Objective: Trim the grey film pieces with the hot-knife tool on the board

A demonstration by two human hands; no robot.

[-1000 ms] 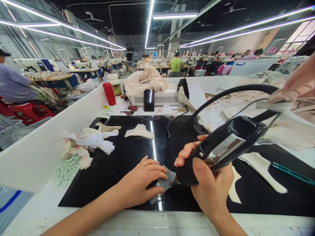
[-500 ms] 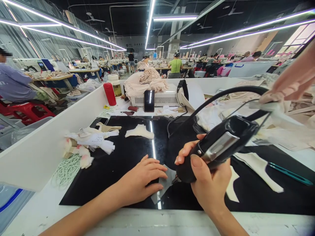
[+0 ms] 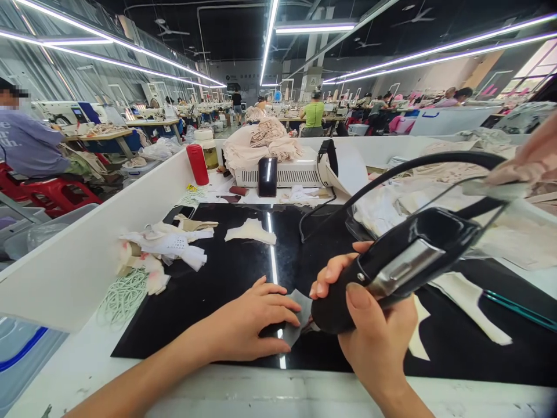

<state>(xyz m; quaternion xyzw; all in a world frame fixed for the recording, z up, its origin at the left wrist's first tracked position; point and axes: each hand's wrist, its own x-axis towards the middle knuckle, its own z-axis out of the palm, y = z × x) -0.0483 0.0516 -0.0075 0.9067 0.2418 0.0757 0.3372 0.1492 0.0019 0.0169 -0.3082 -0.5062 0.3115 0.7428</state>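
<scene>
My left hand [image 3: 255,319] lies with its fingers spread, fingertips resting on a small translucent grey sheet [image 3: 292,332] on the black mat. My right hand [image 3: 378,331] is wrapped round a black corded power tool [image 3: 387,273] with a silver plate on its side. The tool leans up to the right, and its narrow metal tip points down at the right edge of the sheet. Whether the tip touches the sheet, I cannot tell. A thick black cable [image 3: 413,164] arcs up from the tool.
A blurred hand of another person [image 3: 535,154] appears by the cable at right. Cream cut pieces [image 3: 250,231], scraps [image 3: 174,241], green cord [image 3: 124,299] and teal tweezers-like tool [image 3: 520,310] lie around. Behind stand a red bottle [image 3: 198,164] and a white box [image 3: 296,173].
The view has shifted slightly. My left hand's sheet has turned a little, its lower end no longer showing below the thumb. The tool's rear has swung somewhat right and the blurred hand has moved right.
</scene>
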